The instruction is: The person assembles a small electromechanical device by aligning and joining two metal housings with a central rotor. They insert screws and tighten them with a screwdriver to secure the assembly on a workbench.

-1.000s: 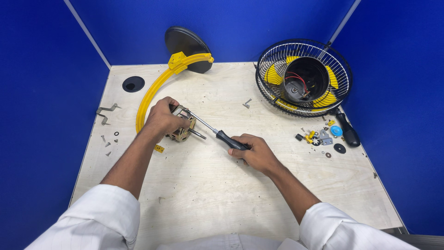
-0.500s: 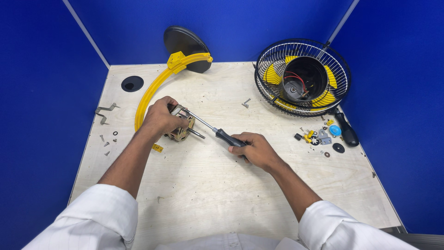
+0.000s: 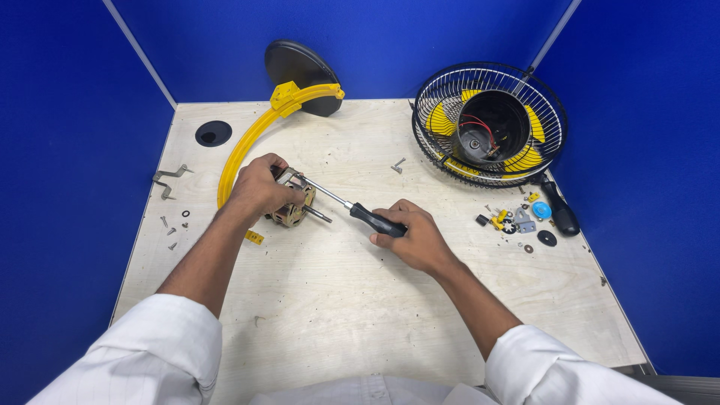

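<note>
My left hand (image 3: 259,186) grips a small metal fan motor (image 3: 294,210) on the wooden table (image 3: 337,300), left of centre. Its short shaft pokes out toward the right. My right hand (image 3: 409,234) holds a screwdriver (image 3: 360,214) by its black handle. The steel shank runs up and left, and its tip meets the top of the motor beside my left fingers. Both forearms come from white sleeves at the bottom edge.
A yellow curved fan stand (image 3: 247,142) with a black round base (image 3: 298,69) lies at the back. A wire fan guard (image 3: 487,124) with yellow blades sits back right. Small parts (image 3: 517,221) and a second black handle (image 3: 559,211) lie at right; brackets and screws (image 3: 171,202) at left.
The hands, motor and screwdriver stay in nearly the same place. My right hand has shifted slightly on the handle; nothing was picked up or let go.
</note>
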